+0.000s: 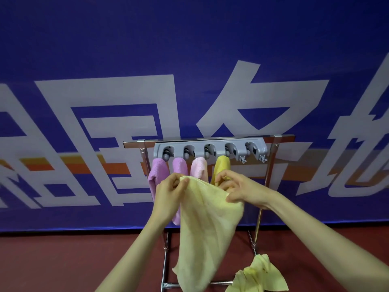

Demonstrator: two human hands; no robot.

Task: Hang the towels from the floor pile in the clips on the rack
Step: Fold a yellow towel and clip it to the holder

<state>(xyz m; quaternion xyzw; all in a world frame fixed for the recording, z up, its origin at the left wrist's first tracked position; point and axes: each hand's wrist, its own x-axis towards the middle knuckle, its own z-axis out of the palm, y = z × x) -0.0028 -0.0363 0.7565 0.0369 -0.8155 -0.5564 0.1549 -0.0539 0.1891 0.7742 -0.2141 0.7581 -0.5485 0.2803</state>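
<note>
the left hand [170, 186] is pinching the upper left corner of a pale yellow towel [208, 228] between thumb and curled fingers. the right hand [237, 190] is gripping the same towel's top edge further right, its fingers bent over the cloth. the towel is hanging down between the two forearms, in front of the rack [271, 161], and its lower end is running out of the bottom of the view.

behind the hands, a grey clip bar [210, 149] is sitting under the rack's top rail. four towels are hanging from it side by side: a purple towel [156, 171] at the left, a second purple towel [180, 167], a pink towel [199, 168] and a deeper yellow towel [222, 166], which is hanging just behind the right hand's fingers. the fifth clip [253, 150] is sitting at the bar's right end.

a crumpled yellow towel [259, 275] is lying on the red floor [63, 260] beside the rack's right leg. a blue banner [126, 49] with large white characters is filling the background.
</note>
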